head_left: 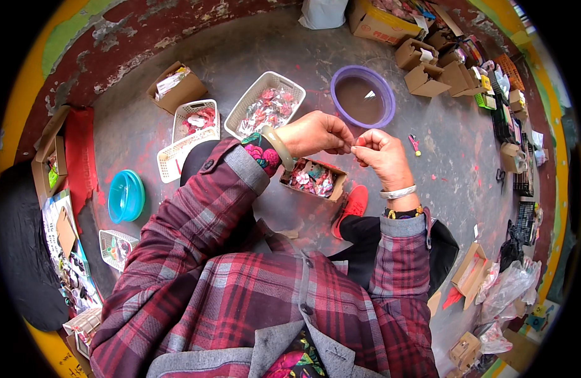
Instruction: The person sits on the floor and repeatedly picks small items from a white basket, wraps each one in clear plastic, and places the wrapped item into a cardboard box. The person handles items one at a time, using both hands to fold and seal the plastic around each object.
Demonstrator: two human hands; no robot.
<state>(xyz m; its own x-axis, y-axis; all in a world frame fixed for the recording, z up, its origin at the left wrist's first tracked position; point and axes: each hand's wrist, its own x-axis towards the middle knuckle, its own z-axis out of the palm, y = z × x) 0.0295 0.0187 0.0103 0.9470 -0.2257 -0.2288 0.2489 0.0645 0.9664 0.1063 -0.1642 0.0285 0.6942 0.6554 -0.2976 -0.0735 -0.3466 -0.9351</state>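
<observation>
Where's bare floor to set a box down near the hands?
Bare floor lies between the purple basin and the red shoe, right of the right hand, with only small scraps. Another patch sits above the white baskets. Crowded: the right edge, packed with cardboard boxes and bags.

Taking the purple basin (362,96) as the mark: just right of it stand several small brown cardboard boxes (423,70), flaps open. Above and right of it sits a bigger yellow-and-brown carton (380,22), with a white plastic bag (323,12) beside it. Well left of the basin, another open brown box (176,87) holds white packets. Below and left of the basin, a small brown box (314,178) holds pink and teal pieces. Far below right, one more open box (470,272) lies by clear plastic bags (510,286).
</observation>
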